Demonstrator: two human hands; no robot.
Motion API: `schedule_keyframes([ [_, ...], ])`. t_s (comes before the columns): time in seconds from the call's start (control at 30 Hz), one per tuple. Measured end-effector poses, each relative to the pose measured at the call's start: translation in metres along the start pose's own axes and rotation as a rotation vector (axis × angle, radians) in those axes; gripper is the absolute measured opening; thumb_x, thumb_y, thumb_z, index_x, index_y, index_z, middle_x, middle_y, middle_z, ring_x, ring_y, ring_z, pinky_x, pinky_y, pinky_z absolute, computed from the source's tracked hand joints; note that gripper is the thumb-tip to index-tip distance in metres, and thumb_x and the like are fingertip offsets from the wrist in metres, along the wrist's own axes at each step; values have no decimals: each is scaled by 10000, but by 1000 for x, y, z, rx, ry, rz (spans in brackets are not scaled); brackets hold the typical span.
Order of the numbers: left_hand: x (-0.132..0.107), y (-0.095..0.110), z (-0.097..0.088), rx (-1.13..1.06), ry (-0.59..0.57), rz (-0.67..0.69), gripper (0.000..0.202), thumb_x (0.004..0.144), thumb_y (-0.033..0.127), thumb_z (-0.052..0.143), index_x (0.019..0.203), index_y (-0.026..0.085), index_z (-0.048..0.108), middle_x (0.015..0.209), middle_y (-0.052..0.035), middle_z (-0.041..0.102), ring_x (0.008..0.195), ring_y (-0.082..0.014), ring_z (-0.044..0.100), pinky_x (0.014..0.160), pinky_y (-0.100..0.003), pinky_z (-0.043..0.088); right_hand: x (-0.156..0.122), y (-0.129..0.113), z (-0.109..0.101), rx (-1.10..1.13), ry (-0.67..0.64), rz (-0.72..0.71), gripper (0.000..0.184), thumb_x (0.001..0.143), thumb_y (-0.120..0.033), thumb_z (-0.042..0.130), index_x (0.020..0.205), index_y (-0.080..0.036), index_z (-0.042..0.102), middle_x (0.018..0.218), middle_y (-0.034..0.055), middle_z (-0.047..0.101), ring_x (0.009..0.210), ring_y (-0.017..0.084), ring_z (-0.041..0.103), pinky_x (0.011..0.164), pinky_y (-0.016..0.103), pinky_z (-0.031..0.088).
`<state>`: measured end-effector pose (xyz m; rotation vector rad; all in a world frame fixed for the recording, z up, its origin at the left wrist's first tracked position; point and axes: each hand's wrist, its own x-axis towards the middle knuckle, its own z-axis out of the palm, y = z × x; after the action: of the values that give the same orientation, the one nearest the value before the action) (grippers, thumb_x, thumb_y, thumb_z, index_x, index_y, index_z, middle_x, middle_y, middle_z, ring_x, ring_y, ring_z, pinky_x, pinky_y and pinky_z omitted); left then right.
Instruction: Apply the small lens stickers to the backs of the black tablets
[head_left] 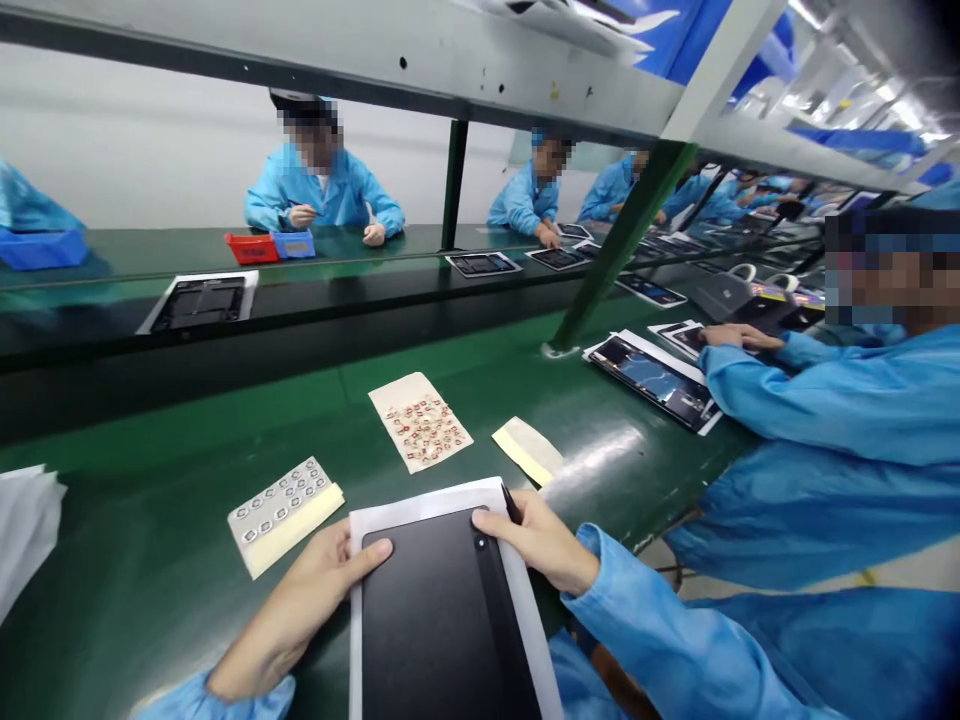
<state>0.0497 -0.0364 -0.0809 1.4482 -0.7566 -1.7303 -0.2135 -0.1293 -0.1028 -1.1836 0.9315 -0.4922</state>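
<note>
A black tablet body (442,620) lies back-up on a white tray (420,505) at the near edge of the green bench. My left hand (300,605) grips its left edge, thumb pressed on the black back. My right hand (540,540) rests on the tablet's upper right corner with fingers curled round a thin black tool (511,503) whose tip points away from me. A sheet of small grey stickers (283,510) lies just left of the tray. A sheet of small red parts (420,422) and a yellow backing strip (527,450) lie beyond it.
A co-worker in blue (832,400) sits close on my right, a hand on a tablet (656,378). A dark conveyor (300,300) carries trays with tablets. Across it sit several people in blue with red and blue bins (271,246). White sheets (22,520) lie at left. A green post (615,255) rises from the bench.
</note>
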Motion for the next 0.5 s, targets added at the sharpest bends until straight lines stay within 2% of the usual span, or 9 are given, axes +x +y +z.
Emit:
schedule_keyframes([
  [0.13, 0, 1, 1, 2, -10, -12, 670, 751, 532, 836, 1277, 158, 654, 1234, -131, 738, 1066, -276, 736, 959, -373, 593, 3, 0, 5, 26, 13, 19, 571, 678, -606, 861, 878, -86, 739, 855, 76, 715, 769, 153, 624, 715, 248, 487],
  [0.23, -1, 3, 3, 30, 30, -35, 697, 744, 576, 823, 1280, 167, 645, 1246, -134, 732, 1087, -295, 730, 956, -391, 599, 4, 5, 8, 53, 35, -33, 566, 701, -618, 838, 818, -79, 711, 803, 65, 686, 718, 126, 577, 695, 239, 455],
  [0.33, 1, 0, 0, 57, 60, -37, 717, 722, 615, 821, 1262, 179, 644, 1279, -137, 717, 1135, -319, 712, 1013, -429, 581, 6, 10, 12, 6, 94, -86, 562, 713, -623, 824, 755, -81, 681, 723, 35, 636, 662, 94, 504, 641, 217, 395],
  [0.43, 10, -11, -11, 116, 104, -26, 676, 661, 655, 838, 1133, 194, 694, 1228, -124, 739, 1127, -340, 711, 1054, -460, 559, 9, 12, 13, -7, 105, -90, 564, 687, -624, 839, 757, -86, 684, 707, 17, 622, 656, 81, 486, 630, 203, 368],
  [0.5, 20, -23, -21, 175, 174, 43, 604, 629, 670, 844, 997, 206, 720, 1095, -113, 776, 1034, -349, 737, 1001, -473, 585, 12, 11, 12, 36, 74, -53, 575, 662, -628, 847, 822, -92, 715, 751, 18, 649, 678, 84, 518, 669, 206, 398],
])
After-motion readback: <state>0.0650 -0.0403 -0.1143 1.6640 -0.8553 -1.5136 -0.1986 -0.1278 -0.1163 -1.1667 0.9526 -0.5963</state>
